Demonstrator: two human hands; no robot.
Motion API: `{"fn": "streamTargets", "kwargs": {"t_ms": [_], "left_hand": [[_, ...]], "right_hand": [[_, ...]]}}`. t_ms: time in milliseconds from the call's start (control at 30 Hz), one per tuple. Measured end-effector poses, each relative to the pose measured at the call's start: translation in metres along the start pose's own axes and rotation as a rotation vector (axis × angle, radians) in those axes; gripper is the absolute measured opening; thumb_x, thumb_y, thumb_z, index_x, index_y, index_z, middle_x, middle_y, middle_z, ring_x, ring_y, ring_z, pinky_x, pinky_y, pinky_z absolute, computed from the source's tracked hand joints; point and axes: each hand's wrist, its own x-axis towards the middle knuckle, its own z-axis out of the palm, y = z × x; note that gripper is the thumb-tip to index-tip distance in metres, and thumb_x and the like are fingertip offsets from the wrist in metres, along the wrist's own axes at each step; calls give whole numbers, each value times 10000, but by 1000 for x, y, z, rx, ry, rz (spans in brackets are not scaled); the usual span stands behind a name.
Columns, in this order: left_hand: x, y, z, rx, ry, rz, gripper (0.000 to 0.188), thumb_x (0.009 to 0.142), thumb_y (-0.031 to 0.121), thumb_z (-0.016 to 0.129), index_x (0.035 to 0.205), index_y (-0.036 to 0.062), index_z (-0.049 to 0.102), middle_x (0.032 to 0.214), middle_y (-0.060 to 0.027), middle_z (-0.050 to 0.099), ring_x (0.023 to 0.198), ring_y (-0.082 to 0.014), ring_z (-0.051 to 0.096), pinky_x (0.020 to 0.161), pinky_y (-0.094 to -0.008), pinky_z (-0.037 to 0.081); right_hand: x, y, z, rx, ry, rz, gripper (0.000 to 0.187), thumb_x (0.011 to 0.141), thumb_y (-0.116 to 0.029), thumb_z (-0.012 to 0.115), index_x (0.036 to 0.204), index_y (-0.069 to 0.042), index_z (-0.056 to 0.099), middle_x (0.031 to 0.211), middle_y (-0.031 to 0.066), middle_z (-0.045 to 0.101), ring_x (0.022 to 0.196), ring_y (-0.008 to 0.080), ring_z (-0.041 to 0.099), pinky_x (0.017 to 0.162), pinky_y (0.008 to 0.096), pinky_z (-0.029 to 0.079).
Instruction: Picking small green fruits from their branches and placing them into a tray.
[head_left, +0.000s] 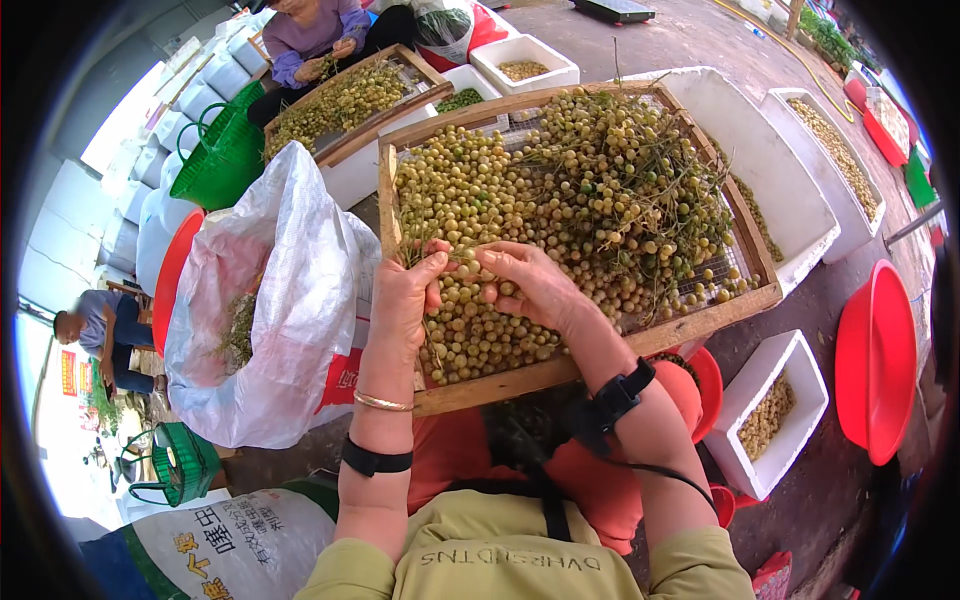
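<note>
A wooden-framed mesh tray [700,327] in front of me holds many small round yellow-green fruits [465,180], loose on its left side. On its right side lies a heap of fruits still on twigs [625,190]. Over the tray's near left part, my left hand [408,295] is closed on a thin fruit stalk. Close beside it, my right hand [535,285] has its thumb and forefinger pinched at a fruit by that stalk; its other fingers curl inward. The fingers partly hide the stalk.
Left of the tray stands an open white woven sack [285,220] with stems inside. White foam boxes [790,430] of fruit and a red basin [875,360] are at the right. Beyond, a person in purple [310,45] works at another tray [385,122]. Green baskets [225,150] stand at left.
</note>
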Motion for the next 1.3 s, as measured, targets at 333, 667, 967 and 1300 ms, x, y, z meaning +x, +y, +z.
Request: {"fn": "streamTargets", "kwargs": {"t_ms": [333,667,967,1300], "left_hand": [[-2,-21,24,247,-15,72,84,800,45,584,874,46,624,726,-7,619,548,-39,540,368,-147,366],[-1,-28,26,372,31,87,62,794,64,590,841,34,617,689,-18,607,528,-43,530,356,-169,366],[-1,-23,17,243,-2,-40,127,777,65,599,902,46,585,777,-4,587,658,-91,610,363,-166,345],[-4,-25,-6,-9,1,-111,112,783,58,608,888,33,581,782,-38,609,653,-97,624,348,-153,348]], "right_hand": [[-5,-4,5,-259,123,-73,254,848,-282,619,800,-34,595,602,-16,521,454,52,453,356,184,301],[4,2,-10,-562,99,-101,205,826,-179,616,905,11,614,610,5,551,486,73,482,409,202,355],[-16,-8,-2,-543,205,47,220,838,-224,629,847,-7,591,605,7,497,461,90,464,368,218,300],[-17,-7,-7,-68,-12,25,106,863,-147,541,877,-42,553,652,15,494,427,66,390,342,197,235]]}}
